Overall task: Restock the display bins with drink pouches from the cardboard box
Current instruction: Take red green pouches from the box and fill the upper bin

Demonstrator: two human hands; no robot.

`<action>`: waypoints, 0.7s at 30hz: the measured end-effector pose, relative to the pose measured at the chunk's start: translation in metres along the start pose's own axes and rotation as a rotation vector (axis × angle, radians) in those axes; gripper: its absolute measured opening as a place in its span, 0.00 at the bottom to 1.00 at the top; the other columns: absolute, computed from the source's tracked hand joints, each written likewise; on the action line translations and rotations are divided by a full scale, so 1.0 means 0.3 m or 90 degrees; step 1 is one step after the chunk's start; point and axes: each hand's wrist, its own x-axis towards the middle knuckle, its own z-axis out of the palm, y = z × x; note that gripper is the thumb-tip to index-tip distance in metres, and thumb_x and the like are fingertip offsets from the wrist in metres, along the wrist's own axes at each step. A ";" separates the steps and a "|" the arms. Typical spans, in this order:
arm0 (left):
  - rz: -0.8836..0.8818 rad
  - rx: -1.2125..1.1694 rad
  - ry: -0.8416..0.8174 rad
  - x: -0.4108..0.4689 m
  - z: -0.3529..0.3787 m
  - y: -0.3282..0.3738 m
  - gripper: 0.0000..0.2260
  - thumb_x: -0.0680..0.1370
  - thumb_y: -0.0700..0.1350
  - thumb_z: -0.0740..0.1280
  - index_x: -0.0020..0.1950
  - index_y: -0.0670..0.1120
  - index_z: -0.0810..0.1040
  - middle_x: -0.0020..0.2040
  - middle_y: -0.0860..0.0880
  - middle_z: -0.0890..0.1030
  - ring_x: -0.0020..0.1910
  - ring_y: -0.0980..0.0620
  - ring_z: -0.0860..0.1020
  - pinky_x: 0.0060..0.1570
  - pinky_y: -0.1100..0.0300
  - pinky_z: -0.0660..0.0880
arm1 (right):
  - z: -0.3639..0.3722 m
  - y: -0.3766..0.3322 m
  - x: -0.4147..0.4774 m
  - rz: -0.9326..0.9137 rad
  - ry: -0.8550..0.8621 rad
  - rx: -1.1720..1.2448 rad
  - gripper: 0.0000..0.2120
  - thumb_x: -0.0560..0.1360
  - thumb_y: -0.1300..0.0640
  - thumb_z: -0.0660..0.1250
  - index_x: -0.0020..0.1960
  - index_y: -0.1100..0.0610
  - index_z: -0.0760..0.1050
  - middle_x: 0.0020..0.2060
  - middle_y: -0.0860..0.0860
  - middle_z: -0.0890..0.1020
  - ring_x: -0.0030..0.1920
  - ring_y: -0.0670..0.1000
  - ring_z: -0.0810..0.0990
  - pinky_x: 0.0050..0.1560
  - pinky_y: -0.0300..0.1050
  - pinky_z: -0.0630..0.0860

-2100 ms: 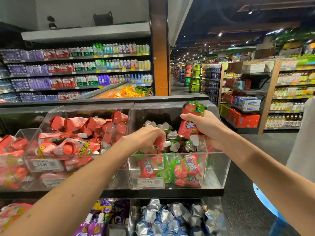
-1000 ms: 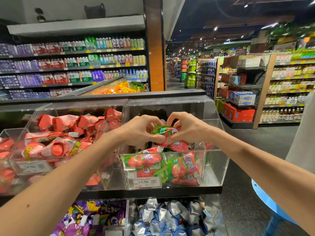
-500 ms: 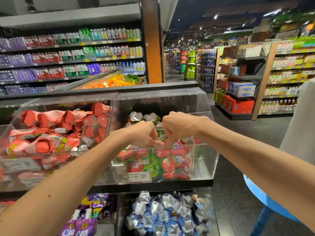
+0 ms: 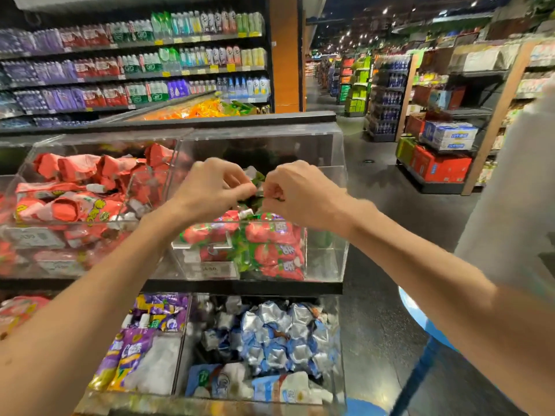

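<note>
Two bare hands meet above a clear display bin [image 4: 327,259] half filled with red-and-green drink pouches [image 4: 270,250]. The left hand [image 4: 210,187] and right hand [image 4: 295,193] both pinch one green-topped pouch [image 4: 255,190] between them, just over the pile. Neighbouring bins [image 4: 24,235] hold red pouches.

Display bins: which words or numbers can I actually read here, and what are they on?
"14.90", faint: right price tag on the front of the red-and-green pouch bin.
Left price tag on the red pouch bin: too blurred to read.
Print on the pouches and the stacked boxes: too small or blurred to read.
</note>
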 end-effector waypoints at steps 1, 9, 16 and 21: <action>0.028 -0.032 0.084 -0.034 -0.001 0.028 0.04 0.76 0.49 0.73 0.46 0.50 0.85 0.38 0.55 0.83 0.37 0.62 0.80 0.42 0.59 0.80 | -0.005 -0.006 -0.048 0.006 0.060 0.039 0.07 0.75 0.57 0.67 0.42 0.60 0.80 0.38 0.52 0.80 0.39 0.56 0.78 0.41 0.52 0.75; 0.354 -0.257 0.035 -0.313 0.363 0.381 0.04 0.73 0.41 0.70 0.47 0.46 0.81 0.41 0.53 0.80 0.38 0.59 0.77 0.41 0.67 0.73 | 0.101 -0.039 -0.772 0.310 0.385 0.174 0.03 0.72 0.58 0.71 0.42 0.58 0.79 0.33 0.47 0.80 0.34 0.44 0.75 0.37 0.39 0.74; 0.524 -0.291 -0.351 -0.646 1.004 0.822 0.07 0.73 0.50 0.63 0.45 0.50 0.79 0.41 0.51 0.79 0.42 0.47 0.78 0.43 0.54 0.74 | 0.227 -0.090 -1.618 0.809 0.310 0.107 0.02 0.72 0.54 0.69 0.43 0.52 0.79 0.36 0.45 0.81 0.37 0.44 0.76 0.38 0.37 0.69; 0.510 -0.184 -0.661 -0.888 1.404 1.051 0.08 0.75 0.45 0.67 0.51 0.44 0.82 0.46 0.43 0.82 0.48 0.41 0.80 0.44 0.57 0.68 | 0.366 -0.098 -2.067 1.124 0.243 0.197 0.04 0.76 0.58 0.69 0.43 0.52 0.78 0.37 0.45 0.80 0.40 0.45 0.78 0.44 0.42 0.74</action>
